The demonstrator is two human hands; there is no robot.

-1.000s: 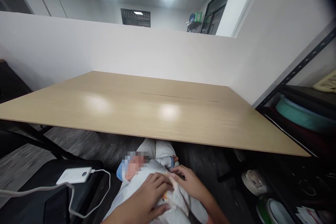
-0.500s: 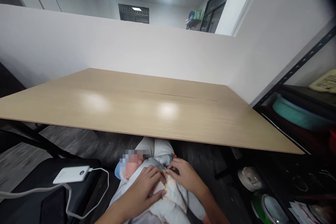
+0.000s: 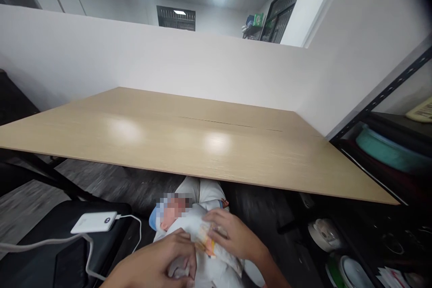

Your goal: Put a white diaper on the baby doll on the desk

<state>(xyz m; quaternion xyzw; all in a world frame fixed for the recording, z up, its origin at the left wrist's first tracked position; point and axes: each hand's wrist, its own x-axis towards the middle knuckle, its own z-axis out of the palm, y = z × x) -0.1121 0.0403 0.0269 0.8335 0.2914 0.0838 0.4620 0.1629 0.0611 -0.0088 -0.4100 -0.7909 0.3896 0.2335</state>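
A baby doll point(image 3: 189, 222) in white clothes and a blue cap lies on my lap, below the table's front edge. My left hand point(image 3: 158, 258) is low in the view with its fingers curled round a grey-white part of the doll near its middle. My right hand point(image 3: 232, 236) rests on the doll's chest. Its fingers are pinched on a white pad with yellow and orange print point(image 3: 204, 238). The lower half of the doll is hidden by my hands and the frame's edge.
A wide light wooden table point(image 3: 202, 144) spans the view above my lap. A white power bank point(image 3: 94, 222) with a cable lies on a black seat at the left. A black metal shelf point(image 3: 378, 99) at the right holds a teal basin point(image 3: 388, 150) and bowls point(image 3: 324, 234).
My left hand has slid down from the doll's chest toward its middle and curled shut there. My right hand has moved left onto the printed pad.
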